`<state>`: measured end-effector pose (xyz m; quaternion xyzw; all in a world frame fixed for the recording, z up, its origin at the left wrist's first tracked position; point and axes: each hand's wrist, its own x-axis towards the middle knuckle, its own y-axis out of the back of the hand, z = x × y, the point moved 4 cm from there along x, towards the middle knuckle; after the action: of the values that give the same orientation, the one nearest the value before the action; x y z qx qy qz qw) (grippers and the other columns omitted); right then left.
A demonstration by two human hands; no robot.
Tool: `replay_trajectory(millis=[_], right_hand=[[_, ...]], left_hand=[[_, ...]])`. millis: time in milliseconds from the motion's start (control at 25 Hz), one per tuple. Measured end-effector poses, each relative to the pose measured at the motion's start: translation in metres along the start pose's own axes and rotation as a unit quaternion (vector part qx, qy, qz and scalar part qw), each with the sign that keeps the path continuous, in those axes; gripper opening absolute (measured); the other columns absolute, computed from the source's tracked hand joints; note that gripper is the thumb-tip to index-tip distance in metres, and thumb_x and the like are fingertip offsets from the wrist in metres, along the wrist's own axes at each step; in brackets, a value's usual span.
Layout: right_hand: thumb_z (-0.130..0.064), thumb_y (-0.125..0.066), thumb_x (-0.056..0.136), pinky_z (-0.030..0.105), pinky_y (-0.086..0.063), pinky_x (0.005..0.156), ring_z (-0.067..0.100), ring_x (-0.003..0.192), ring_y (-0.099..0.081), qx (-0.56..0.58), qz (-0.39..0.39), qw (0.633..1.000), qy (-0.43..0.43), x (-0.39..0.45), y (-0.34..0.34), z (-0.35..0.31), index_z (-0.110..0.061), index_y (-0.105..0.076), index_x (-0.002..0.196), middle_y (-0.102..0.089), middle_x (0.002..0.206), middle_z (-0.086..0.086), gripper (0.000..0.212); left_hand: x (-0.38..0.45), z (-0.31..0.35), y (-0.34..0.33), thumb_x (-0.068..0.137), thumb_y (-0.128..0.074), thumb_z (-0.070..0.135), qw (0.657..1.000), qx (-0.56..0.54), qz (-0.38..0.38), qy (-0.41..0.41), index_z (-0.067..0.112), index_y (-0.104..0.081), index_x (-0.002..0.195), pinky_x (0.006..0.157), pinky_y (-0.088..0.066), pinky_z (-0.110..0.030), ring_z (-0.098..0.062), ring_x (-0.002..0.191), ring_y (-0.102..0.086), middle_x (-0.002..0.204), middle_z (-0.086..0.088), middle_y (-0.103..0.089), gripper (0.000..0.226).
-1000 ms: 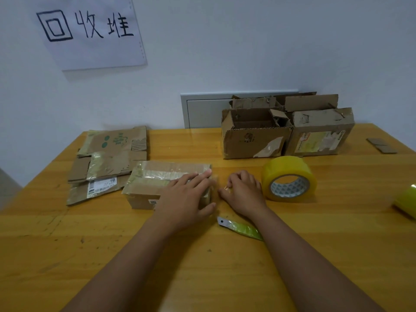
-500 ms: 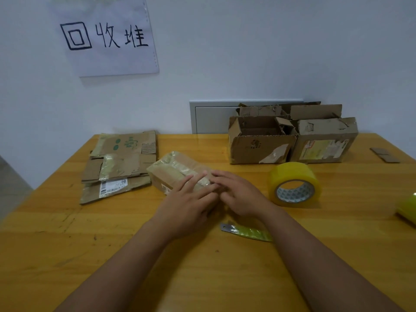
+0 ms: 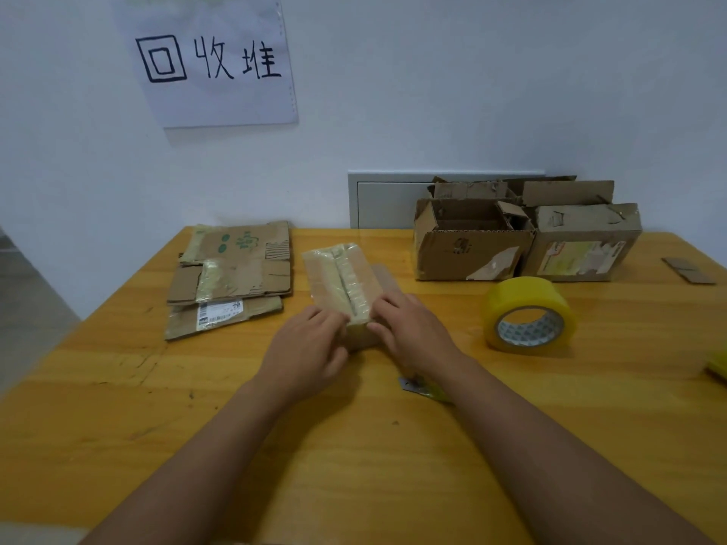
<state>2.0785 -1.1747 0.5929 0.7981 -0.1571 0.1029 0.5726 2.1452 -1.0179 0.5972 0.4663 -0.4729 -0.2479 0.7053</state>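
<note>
A small taped cardboard box lies on the wooden table, its long side pointing away from me, with clear tape along the top seam. My left hand grips its near left corner, fingers curled against the side. On the near right corner my right hand holds the box, fingertips on the top edge. A green-handled box cutter lies on the table just under my right wrist, mostly hidden.
A yellow tape roll stands right of the box. Flattened cardboard is stacked at the left. Two opened cardboard boxes stand at the back right. A second yellow roll shows at the right edge. A paper sign hangs on the wall.
The box has been turned from lying crosswise to pointing lengthwise away from me. Both hands have shifted to its near end.
</note>
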Motion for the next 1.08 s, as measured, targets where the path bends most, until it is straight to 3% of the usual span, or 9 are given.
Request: replay_trajectory(millis=[80, 280, 440, 560, 720, 800, 880, 960, 1080], right_hand=[[-0.034, -0.052, 0.098, 0.032, -0.046, 0.075, 0.018, 0.103, -0.046, -0.017, -0.005, 1.000, 0.008, -0.001, 0.000, 0.000, -0.026, -0.057, 0.116, -0.052, 0.115, -0.008, 0.021], [-0.037, -0.052, 0.098, 0.035, -0.052, 0.065, 0.019, 0.100, -0.049, -0.088, 0.005, 0.996, 0.011, -0.003, -0.007, -0.005, -0.027, -0.060, 0.113, -0.053, 0.111, -0.008, 0.021], [-0.040, -0.046, 0.100, 0.032, -0.049, 0.065, 0.017, 0.099, -0.046, -0.102, -0.007, 0.995, -0.004, 0.001, -0.006, -0.008, -0.027, -0.060, 0.111, -0.050, 0.111, -0.008, 0.022], [-0.037, -0.046, 0.101, 0.032, -0.040, 0.060, 0.020, 0.096, -0.048, -0.108, -0.015, 0.994, -0.001, 0.005, -0.003, -0.013, -0.023, -0.064, 0.106, -0.050, 0.107, -0.005, 0.023], [-0.035, -0.047, 0.100, 0.035, -0.047, 0.063, 0.020, 0.096, -0.051, -0.109, -0.031, 0.994, -0.005, 0.008, 0.001, -0.013, -0.023, -0.065, 0.104, -0.050, 0.103, -0.004, 0.022], [-0.033, -0.046, 0.101, 0.037, -0.049, 0.071, 0.022, 0.103, -0.053, -0.087, -0.063, 0.994, -0.007, 0.007, 0.010, -0.014, -0.025, -0.061, 0.115, -0.052, 0.112, -0.005, 0.022], [-0.036, -0.047, 0.100, 0.040, -0.048, 0.089, 0.022, 0.122, -0.049, -0.048, -0.082, 0.995, -0.029, 0.003, 0.031, -0.007, -0.027, -0.049, 0.134, -0.051, 0.132, -0.004, 0.035], [-0.042, -0.046, 0.100, 0.040, -0.035, 0.110, 0.021, 0.141, -0.032, -0.093, -0.042, 0.993, -0.060, -0.003, 0.061, 0.012, -0.025, -0.033, 0.149, -0.039, 0.150, -0.001, 0.053], [-0.055, -0.040, 0.098, 0.045, -0.014, 0.120, 0.026, 0.148, -0.017, -0.236, -0.065, 0.960, -0.136, -0.016, 0.093, 0.054, -0.023, -0.038, 0.148, -0.031, 0.156, 0.005, 0.059]], left_hand=[[0.007, -0.003, -0.006, 0.090, -0.052, 0.039, 0.998, -0.010, 0.042, 0.046, 0.022, -0.062, 0.101, 0.067, -0.041, -0.026, -0.015, 0.086, -0.052, 0.096, 0.007, -0.062, 0.022], [0.011, 0.001, -0.022, 0.091, -0.047, 0.027, 0.989, 0.047, 0.138, -0.027, 0.013, -0.068, 0.091, 0.062, -0.043, -0.033, -0.021, 0.078, -0.049, 0.093, -0.003, -0.067, 0.025], [0.004, -0.002, -0.027, 0.094, -0.049, 0.033, 0.991, 0.026, 0.130, 0.014, 0.015, -0.067, 0.101, 0.067, -0.044, -0.029, -0.020, 0.085, -0.051, 0.104, 0.001, -0.066, 0.026], [0.006, -0.003, -0.025, 0.090, -0.063, 0.021, 0.987, -0.040, 0.139, 0.068, 0.018, -0.066, 0.097, 0.066, -0.039, -0.025, -0.020, 0.085, -0.052, 0.097, 0.004, -0.066, 0.008], [0.006, 0.002, -0.025, 0.090, -0.069, 0.025, 0.986, -0.056, 0.125, 0.096, 0.021, -0.065, 0.103, 0.070, -0.041, -0.025, -0.015, 0.090, -0.051, 0.100, 0.009, -0.063, 0.014], [0.009, 0.001, -0.026, 0.085, -0.071, 0.015, 0.984, -0.053, 0.128, 0.112, 0.022, -0.066, 0.097, 0.065, -0.039, -0.026, -0.017, 0.087, -0.052, 0.096, 0.008, -0.064, 0.015], [0.012, 0.003, -0.027, 0.080, -0.073, 0.008, 0.984, -0.033, 0.131, 0.120, 0.021, -0.064, 0.088, 0.059, -0.036, -0.027, -0.018, 0.080, -0.051, 0.089, 0.007, -0.063, 0.018], [0.015, 0.007, -0.027, 0.084, -0.073, 0.015, 0.986, -0.008, 0.130, 0.107, 0.021, -0.064, 0.093, 0.059, -0.040, -0.029, -0.019, 0.081, -0.054, 0.090, 0.006, -0.062, 0.013], [0.015, 0.011, -0.030, 0.088, -0.071, 0.030, 0.987, 0.019, 0.125, 0.103, 0.022, -0.067, 0.104, 0.063, -0.046, -0.032, -0.021, 0.087, -0.056, 0.094, 0.004, -0.063, 0.019]])
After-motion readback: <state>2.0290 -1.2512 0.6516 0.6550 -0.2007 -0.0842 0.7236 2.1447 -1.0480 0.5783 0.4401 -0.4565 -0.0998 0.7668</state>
